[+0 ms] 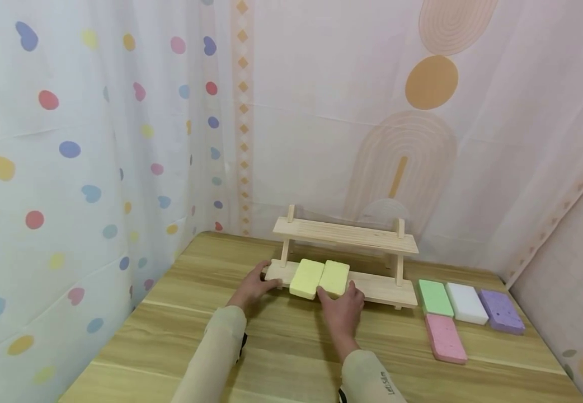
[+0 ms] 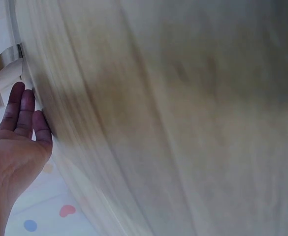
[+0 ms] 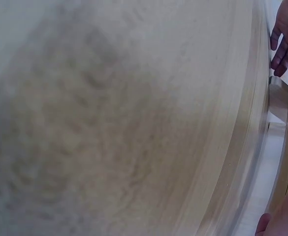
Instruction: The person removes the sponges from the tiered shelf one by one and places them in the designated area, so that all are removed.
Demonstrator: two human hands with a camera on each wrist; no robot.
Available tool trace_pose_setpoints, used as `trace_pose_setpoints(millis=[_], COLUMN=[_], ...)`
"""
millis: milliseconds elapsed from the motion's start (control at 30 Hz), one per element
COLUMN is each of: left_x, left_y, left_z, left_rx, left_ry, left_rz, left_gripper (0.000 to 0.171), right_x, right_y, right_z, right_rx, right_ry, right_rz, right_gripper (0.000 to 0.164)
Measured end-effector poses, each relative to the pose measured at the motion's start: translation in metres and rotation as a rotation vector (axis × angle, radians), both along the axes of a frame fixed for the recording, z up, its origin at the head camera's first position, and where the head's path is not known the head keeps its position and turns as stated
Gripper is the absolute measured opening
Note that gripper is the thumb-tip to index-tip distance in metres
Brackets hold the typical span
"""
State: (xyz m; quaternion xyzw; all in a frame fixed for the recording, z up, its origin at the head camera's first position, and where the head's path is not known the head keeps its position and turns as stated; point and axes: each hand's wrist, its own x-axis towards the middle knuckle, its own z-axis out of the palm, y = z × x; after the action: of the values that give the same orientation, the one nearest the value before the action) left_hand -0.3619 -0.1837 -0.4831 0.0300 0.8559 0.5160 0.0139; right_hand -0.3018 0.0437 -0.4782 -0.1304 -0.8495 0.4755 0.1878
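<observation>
Two pale yellow sponge blocks, a left one (image 1: 307, 278) and a right one (image 1: 335, 275), lie side by side on the lower board (image 1: 379, 288) of a two-tier wooden stand. My right hand (image 1: 343, 312) pinches the right yellow sponge at its front, thumb on the left and fingers on the right. At the board's left end is my left hand (image 1: 254, 286), its thumb near the front edge. In the left wrist view the left hand's fingers (image 2: 23, 115) look fairly straight, close to the tabletop. Only a sliver of the right hand (image 3: 284, 219) shows in the right wrist view.
The upper board (image 1: 344, 232) of the stand bears nothing. To the right on the wooden table (image 1: 291, 364) lie a green sponge (image 1: 435, 298), a white one (image 1: 466, 303), a purple one (image 1: 501, 311) and a pink one (image 1: 445, 338). Patterned curtains (image 1: 321, 112) surround the table's back and sides.
</observation>
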Motion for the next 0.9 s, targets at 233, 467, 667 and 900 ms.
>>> trace_pose_setpoints(millis=[233, 467, 667, 900], left_x=[-0.0007, -0.0016, -0.0024, -0.0034], left_y=[0.0009, 0.0003, 0.0008, -0.0009], left_z=[-0.001, -0.0017, -0.0021, -0.003], left_rx=[0.001, -0.006, -0.004, -0.005], left_ry=[0.002, 0.008, 0.004, 0.003], left_rz=[0.001, 0.001, 0.001, -0.001], left_gripper=[0.072, 0.072, 0.072, 0.072], right_x=[-0.0016, -0.0019, -0.0016, -0.005], right_y=[0.0015, 0.0042, 0.0057, 0.0078], right_z=[-0.0004, 0.0009, 0.0014, 0.0014], right_rx=[0.007, 0.008, 0.016, 0.015], right_ry=[0.0, 0.017, 0.013, 0.023], right_rz=[0.0, 0.005, 0.01, 0.011], right_gripper=[0.088, 0.081, 0.085, 0.081])
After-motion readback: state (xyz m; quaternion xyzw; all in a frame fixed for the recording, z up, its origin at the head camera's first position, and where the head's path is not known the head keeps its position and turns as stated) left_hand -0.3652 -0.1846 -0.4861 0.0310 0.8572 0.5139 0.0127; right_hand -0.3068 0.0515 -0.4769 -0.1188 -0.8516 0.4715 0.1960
